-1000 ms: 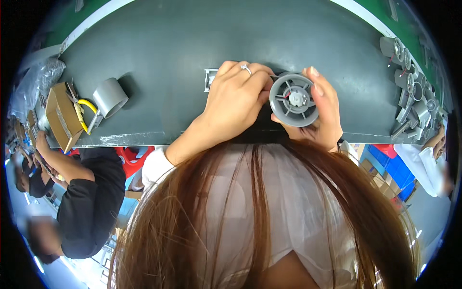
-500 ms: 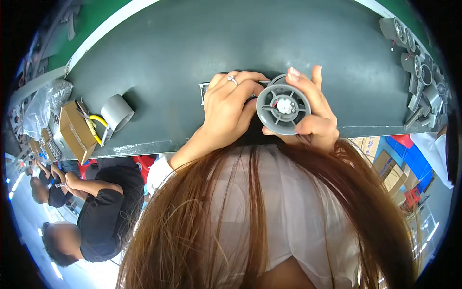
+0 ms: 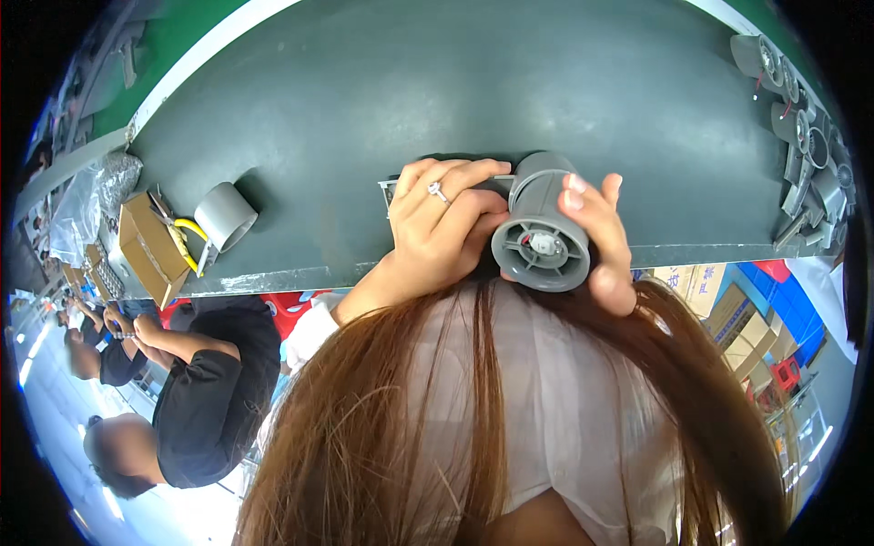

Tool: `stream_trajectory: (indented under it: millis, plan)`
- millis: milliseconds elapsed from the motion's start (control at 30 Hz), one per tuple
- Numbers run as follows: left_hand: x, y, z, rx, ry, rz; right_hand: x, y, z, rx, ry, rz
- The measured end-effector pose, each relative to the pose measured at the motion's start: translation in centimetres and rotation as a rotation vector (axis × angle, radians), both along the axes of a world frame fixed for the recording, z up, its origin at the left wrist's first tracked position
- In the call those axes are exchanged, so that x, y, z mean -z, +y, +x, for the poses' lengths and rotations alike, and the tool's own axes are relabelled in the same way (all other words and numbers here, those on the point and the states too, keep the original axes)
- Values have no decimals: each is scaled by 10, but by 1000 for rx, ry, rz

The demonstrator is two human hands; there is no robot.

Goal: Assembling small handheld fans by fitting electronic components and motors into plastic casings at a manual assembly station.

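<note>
A grey plastic hair-dryer-like housing (image 3: 543, 196) is held over the near side of the bench, its round spoked end facing me. A small white motor part (image 3: 544, 244) with a bit of red sits in the middle of the spokes. My left hand (image 3: 446, 214), wearing a ring, is closed around the part that runs leftward from the barrel. A pale bracket-like end (image 3: 386, 193) pokes out beyond its knuckles. Curved along the barrel's right side is my right hand (image 3: 608, 237), fingertips against the housing and thumb spread lower down. Its wrist is hidden by hair.
On the dark bench (image 3: 364, 82) at left stand a grey cylinder (image 3: 226, 217), yellow-handled cutters (image 3: 193, 229), an open cardboard box (image 3: 150, 246) and a plastic bag (image 3: 86, 214). Several grey housings (image 3: 806, 155) crowd the right end. A person in black (image 3: 205, 400) sits at left.
The housing has tilted, so more of its barrel shows and the spoked end sits lower. My right fingers have loosened and shifted down; the left hand keeps its hold.
</note>
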State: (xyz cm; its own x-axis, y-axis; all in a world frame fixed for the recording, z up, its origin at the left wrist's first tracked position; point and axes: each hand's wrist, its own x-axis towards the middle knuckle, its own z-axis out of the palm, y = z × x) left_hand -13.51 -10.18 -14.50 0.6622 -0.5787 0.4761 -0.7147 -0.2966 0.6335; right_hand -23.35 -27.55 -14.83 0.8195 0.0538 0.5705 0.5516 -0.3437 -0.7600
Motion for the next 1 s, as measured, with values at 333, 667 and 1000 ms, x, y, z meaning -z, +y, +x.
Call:
stream_trajectory:
  millis: [333, 667, 1000]
  plan:
    - [5, 3, -2, -14, 3, 32, -8, 15, 15, 541, 18, -357]
    - [-6, 2, -1, -26, 45, 61, -6, 19, 19, 583, 14, -170]
    - [-13, 13, 1, 94, 373, 171, 5, 8, 21, 381, -22, -191]
